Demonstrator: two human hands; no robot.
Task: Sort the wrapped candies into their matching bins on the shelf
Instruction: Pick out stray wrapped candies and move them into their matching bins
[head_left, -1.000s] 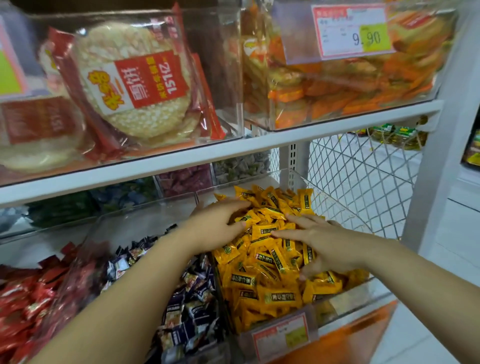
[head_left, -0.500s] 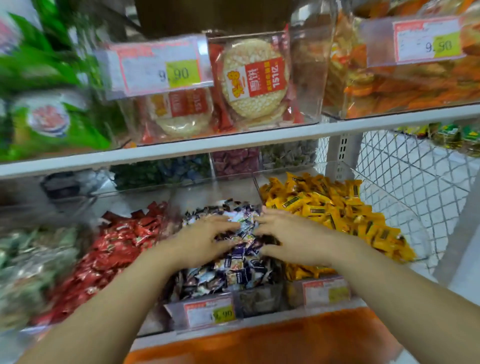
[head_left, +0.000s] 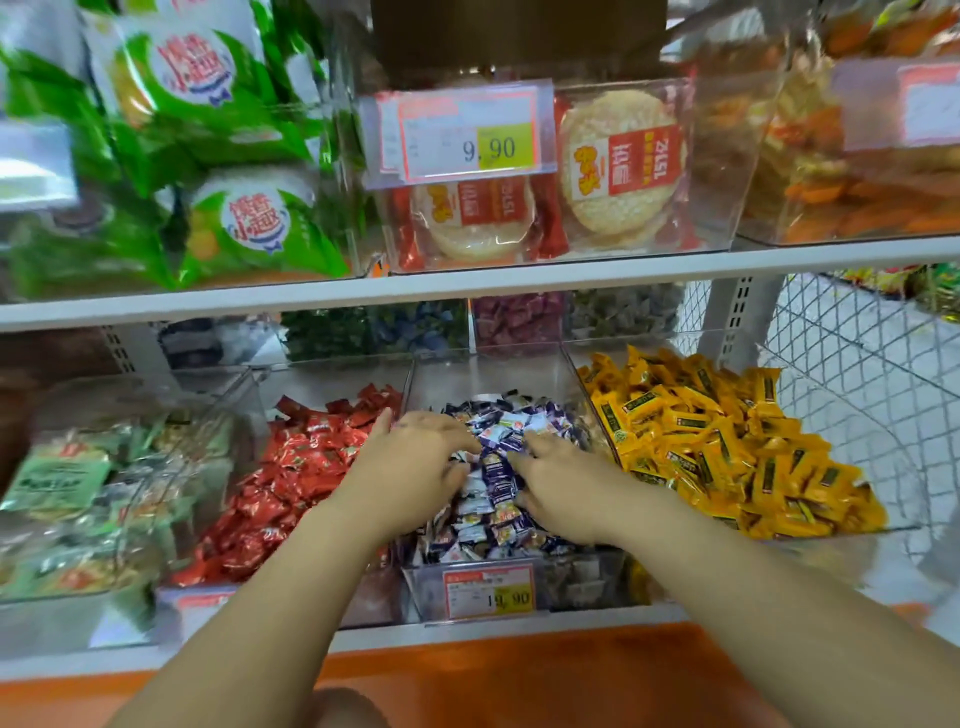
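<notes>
As left hand (head_left: 415, 462) and right hand (head_left: 563, 486) press flat-fingered on the purple candies (head_left: 511, 427), a nine o'clock sweep could scatter them among red candies (head_left: 298, 470).

I get bright, even light. The far bins under the upper shelf (head_left: 519, 286) sit in shade. Blur smears the green packs (head_left: 208, 156) at left and the right edge. The 9.90 price tag (head_left: 467, 137) and yellow candies (head_left: 727, 447) read sharp. Pale glare streaks the clear bin walls (head_left: 234, 415), and the shelf lines bow.
</notes>
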